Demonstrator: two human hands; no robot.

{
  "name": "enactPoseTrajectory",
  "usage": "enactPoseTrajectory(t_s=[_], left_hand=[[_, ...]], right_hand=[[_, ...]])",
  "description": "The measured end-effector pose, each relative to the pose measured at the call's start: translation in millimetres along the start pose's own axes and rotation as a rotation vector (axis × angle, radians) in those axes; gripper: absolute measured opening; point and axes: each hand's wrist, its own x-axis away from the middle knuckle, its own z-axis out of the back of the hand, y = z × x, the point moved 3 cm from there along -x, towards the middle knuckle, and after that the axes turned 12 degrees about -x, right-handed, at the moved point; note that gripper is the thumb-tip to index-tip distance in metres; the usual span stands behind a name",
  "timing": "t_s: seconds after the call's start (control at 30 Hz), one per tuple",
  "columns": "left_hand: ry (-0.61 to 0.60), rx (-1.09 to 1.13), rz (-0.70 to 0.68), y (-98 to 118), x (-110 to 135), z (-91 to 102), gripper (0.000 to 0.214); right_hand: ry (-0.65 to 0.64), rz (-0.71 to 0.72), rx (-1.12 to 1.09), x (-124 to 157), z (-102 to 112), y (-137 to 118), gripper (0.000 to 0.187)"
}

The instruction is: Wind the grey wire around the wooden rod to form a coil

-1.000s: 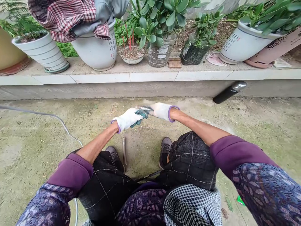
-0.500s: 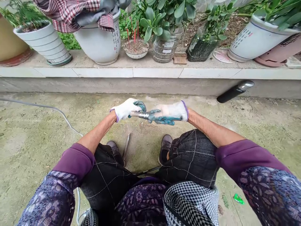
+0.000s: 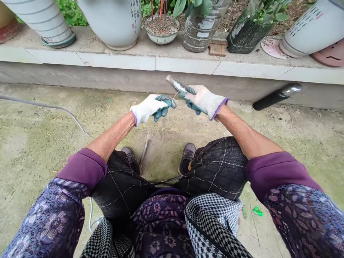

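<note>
Mossy concrete ground [image 3: 40,143] fills most of the head view, bounded at the far side by a raised ledge faced with white tiles [image 3: 118,61]. On the ledge stands a large white ceramic pot [image 3: 113,25] with a column of black Chinese characters on its side, too small to read. A second white pot [image 3: 309,28] at the far right carries similar dark lettering, also illegible. A black cylinder with a silver end [image 3: 276,96] lies against the foot of the ledge, to the right of the hands.

The right hand [image 3: 205,100], in a white glove with green-coated fingers, is clenched around a short metal rod wound with silvery wire [image 3: 176,85], held above the ground in front of the knees and tilted up to the left. The left hand [image 3: 150,107], gloved alike, sits just beside it with fingers curled closed on a thin wire strand [image 3: 176,95] that runs up to the rod.
</note>
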Motion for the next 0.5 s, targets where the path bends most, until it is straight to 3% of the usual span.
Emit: enactPoseTrajectory(t_s=[0.17, 0.3, 0.4, 0.5], left_hand=[[-0.102, 0.062, -0.104, -1, 3, -5.9, 0.020], [-0.143, 0.038, -0.116, -2, 2, -10.0, 0.019], [-0.111, -0.017, -0.118, 2, 0, -11.3, 0.015], [-0.045, -0.143, -0.057, 3, -5, -9.3, 0.009]], right_hand=[[-0.017, 0.088, -0.455, 19, 2, -12, 0.034], [-0.115, 0.113, -0.696, 38, 4, -29, 0.037], [-0.256, 0.119, -0.759, 53, 1, -42, 0.036], [-0.432, 0.137, -0.658, 62, -8, -48, 0.037]])
